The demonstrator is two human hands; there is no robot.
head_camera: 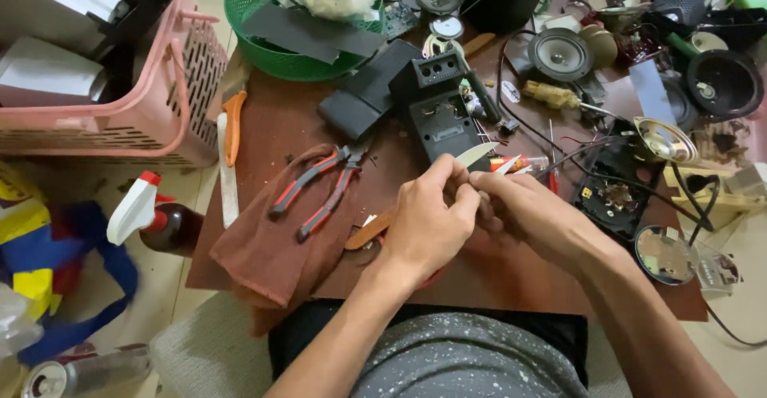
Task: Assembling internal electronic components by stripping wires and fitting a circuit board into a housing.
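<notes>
Left hand [427, 222] is curled shut, with its fingertips pinched on a small thing right in the middle of the brown table [272, 126]. The right hand [523, 206] meets it there, fingers closed too, and a pale knife blade [475, 155] sticks up from between the two hands. The small thing itself is too hidden by fingers to name. It looks like the person is cutting or scraping that little part with the blade. A good next move would call for a steady pinch and slow, short strokes, so the blade does not slip onto a finger.

Going from the left side: a pink basket [172, 106] sits off the table edge, and a spray bottle [152, 218] lies on the floor below it. An orange-handled tool [233, 122] lies near the table's left edge. A brown cloth [276, 246] hangs over the front, and red-and-grey pliers [319, 190] rest on it. Behind them is a green basket [264, 46]. Just past the hands stands a black box-shaped part [439, 110] with its inside showing. To the right lie round speakers [559, 54], black wires [559, 138] and a shiny metal cone [665, 139].

The table is crowded and messy, and the floor around it is pale.
</notes>
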